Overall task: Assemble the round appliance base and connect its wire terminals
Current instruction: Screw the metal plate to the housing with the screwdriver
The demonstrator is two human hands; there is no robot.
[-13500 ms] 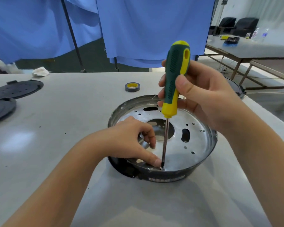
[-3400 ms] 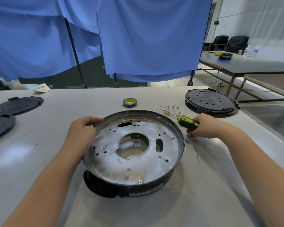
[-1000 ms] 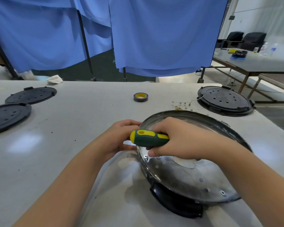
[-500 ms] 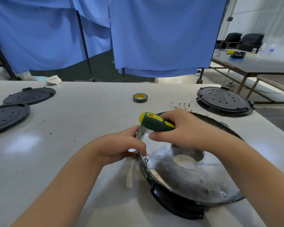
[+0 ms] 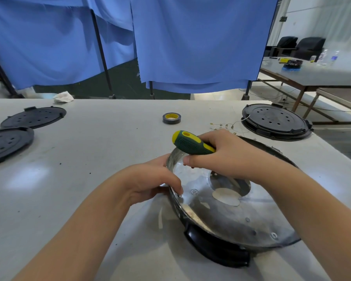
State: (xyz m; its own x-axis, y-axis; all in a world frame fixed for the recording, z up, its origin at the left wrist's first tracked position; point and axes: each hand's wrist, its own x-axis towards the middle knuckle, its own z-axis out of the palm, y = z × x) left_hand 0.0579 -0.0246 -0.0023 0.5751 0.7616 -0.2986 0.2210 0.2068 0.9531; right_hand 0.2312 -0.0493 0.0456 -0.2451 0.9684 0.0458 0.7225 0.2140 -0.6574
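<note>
The round appliance base [image 5: 227, 216], a shiny metal pan with a centre hole and black plastic underside, sits tilted on the white table with its left rim raised. My left hand [image 5: 150, 179] grips that left rim, thumb inside. My right hand [image 5: 225, 157] reaches over the pan and holds a green and yellow screwdriver [image 5: 190, 144] by its handle, lying roughly level; its shaft is hidden behind the hand. A bunch of thin wires with small terminals [image 5: 223, 125] lies on the table just beyond the base.
A roll of tape [image 5: 171, 118] lies at mid-table. A black round cover [image 5: 276, 122] sits at the far right, two more black covers [image 5: 31, 117] [image 5: 6, 142] at the left. A crumpled white cloth [image 5: 62, 97] lies at the far edge. Blue curtains hang behind.
Over the last second the base's left rim has tipped up more under my left hand. My right hand with the screwdriver rose and shifted slightly right over the pan.
</note>
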